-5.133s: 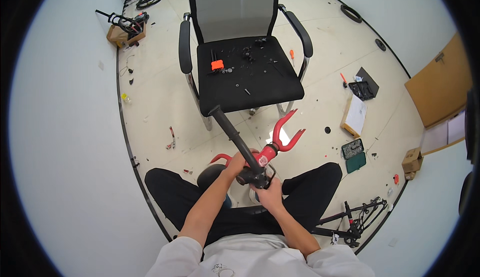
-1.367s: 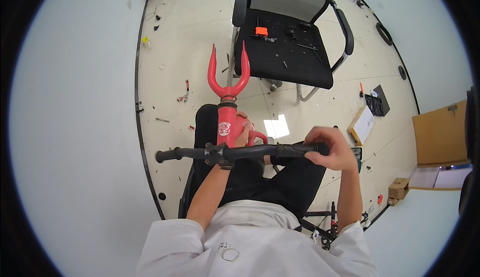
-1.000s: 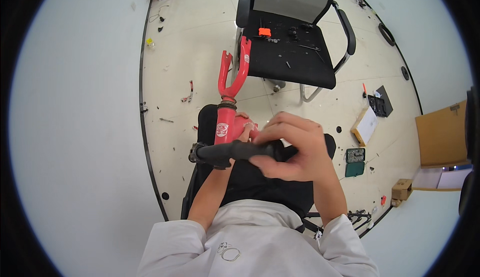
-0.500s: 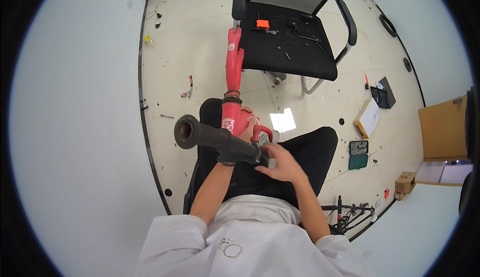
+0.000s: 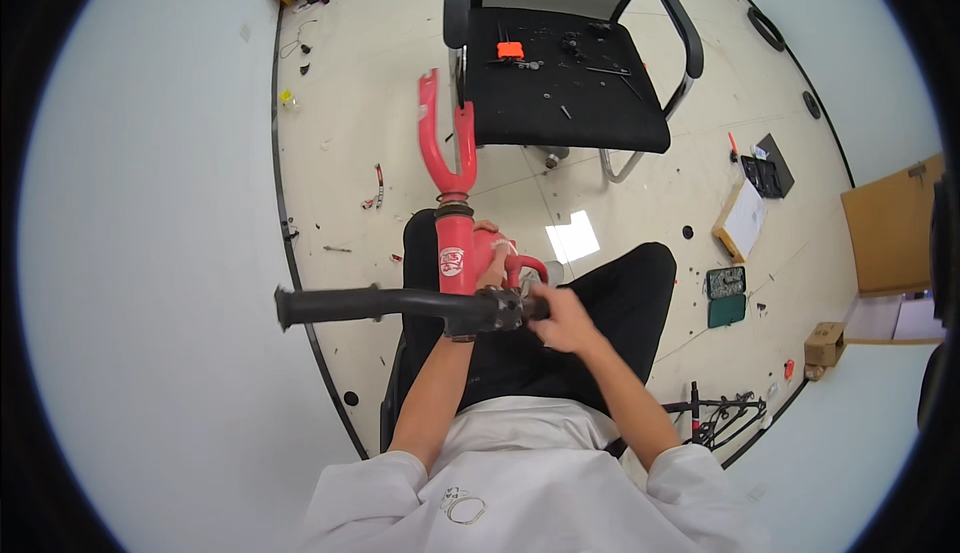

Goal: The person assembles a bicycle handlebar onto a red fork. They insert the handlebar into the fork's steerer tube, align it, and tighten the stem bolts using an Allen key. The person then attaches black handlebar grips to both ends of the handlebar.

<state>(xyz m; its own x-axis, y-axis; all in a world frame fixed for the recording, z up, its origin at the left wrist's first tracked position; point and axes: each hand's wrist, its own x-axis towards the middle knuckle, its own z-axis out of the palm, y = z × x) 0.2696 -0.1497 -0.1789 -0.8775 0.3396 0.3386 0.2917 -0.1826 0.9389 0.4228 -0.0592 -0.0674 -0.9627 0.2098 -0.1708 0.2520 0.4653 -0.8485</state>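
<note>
A red bicycle frame stands upright over my lap, its red fork pointing away from me with both legs showing. Across its near end lies a black handlebar, clamped by a dark stem and stretching far out to the left. My right hand is closed round the handlebar's short right end. Behind the bar, my left hand wraps the frame's red tube; the stem and head tube partly hide it.
Ahead stands a black office chair with an orange item, bolts and tools on its seat. To the right on the floor lie a green parts case, a white-topped board and a dark bike frame. A white wall runs along the left.
The handlebar has swung round to lie crosswise, and the fork has turned so both legs show. My right hand has gone from spread fingers to a closed hold on the bar.
</note>
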